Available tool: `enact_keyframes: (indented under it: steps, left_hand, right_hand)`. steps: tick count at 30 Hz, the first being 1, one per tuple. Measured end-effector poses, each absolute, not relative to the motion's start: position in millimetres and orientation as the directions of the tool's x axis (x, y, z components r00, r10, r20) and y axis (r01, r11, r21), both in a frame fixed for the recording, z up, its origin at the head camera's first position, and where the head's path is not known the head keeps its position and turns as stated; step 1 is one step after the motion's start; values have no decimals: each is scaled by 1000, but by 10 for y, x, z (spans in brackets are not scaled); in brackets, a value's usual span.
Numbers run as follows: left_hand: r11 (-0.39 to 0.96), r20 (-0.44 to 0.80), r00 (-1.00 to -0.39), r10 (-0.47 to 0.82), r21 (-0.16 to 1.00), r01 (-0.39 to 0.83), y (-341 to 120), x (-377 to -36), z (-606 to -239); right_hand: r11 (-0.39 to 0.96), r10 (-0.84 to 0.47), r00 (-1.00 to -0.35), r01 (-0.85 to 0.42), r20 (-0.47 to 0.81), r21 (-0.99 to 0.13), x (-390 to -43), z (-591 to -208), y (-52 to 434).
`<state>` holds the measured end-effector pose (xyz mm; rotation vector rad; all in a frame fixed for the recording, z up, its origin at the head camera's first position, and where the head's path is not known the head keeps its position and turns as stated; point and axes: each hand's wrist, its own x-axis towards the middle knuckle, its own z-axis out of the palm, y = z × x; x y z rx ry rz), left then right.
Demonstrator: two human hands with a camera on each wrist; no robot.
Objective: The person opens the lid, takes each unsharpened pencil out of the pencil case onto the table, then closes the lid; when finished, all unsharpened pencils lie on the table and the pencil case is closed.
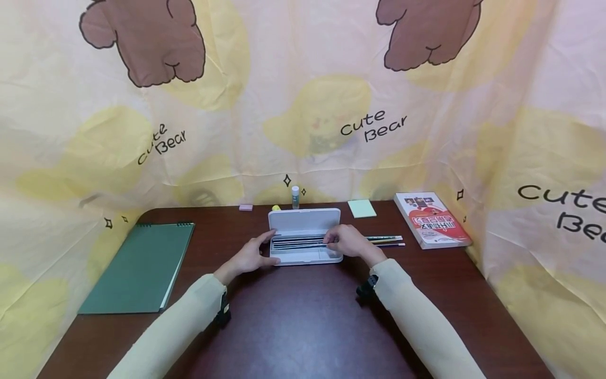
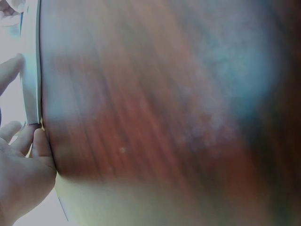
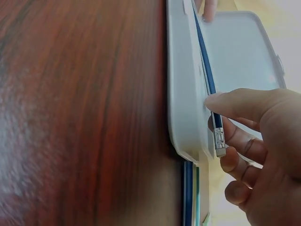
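Note:
A white pencil case point(image 1: 303, 256) lies on the table with its lid point(image 1: 305, 221) raised, and several pencils point(image 1: 295, 242) lie along its inside. At the case's left end, my left hand point(image 1: 250, 255) holds it, thumb at the front corner and a finger near the hinge side. In the left wrist view, the left hand point(image 2: 23, 176) is partly cut off by the frame edge. My right hand point(image 1: 347, 241) is over the case's right end. In the right wrist view, the right hand point(image 3: 268, 141) pinches a dark blue pencil point(image 3: 205, 56) near its eraser end, between thumb and fingers.
Several more pencils point(image 1: 385, 239) lie right of the case. A book point(image 1: 433, 221) and sticky notes point(image 1: 362, 208) are at the back right. Behind the case stand a glue stick point(image 1: 295, 198) and a pink eraser point(image 1: 245, 208). A green spiral notebook point(image 1: 137, 268) lies left.

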<state>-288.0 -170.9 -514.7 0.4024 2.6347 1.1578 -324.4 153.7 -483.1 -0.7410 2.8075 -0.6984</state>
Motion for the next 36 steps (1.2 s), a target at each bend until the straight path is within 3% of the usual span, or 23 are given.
enact_keyframes:
  steps: [11, 25, 36]
  left_hand:
    - [633, -81, -930, 358, 753, 178, -1714, -2878, -5139]
    - [629, -75, -928, 365, 754, 187, -1718, -2891, -5149]
    - [637, -81, -934, 349, 751, 173, -1718, -2891, -5144]
  right_hand:
    - [748, -503, -864, -453, 31, -486, -3287, -4755, 1804]
    - [806, -368, -926, -270, -87, -527, -3280, -4735, 2338]
    - [831, -300, -947, -201, -115, -518, -3226, -4751, 2870]
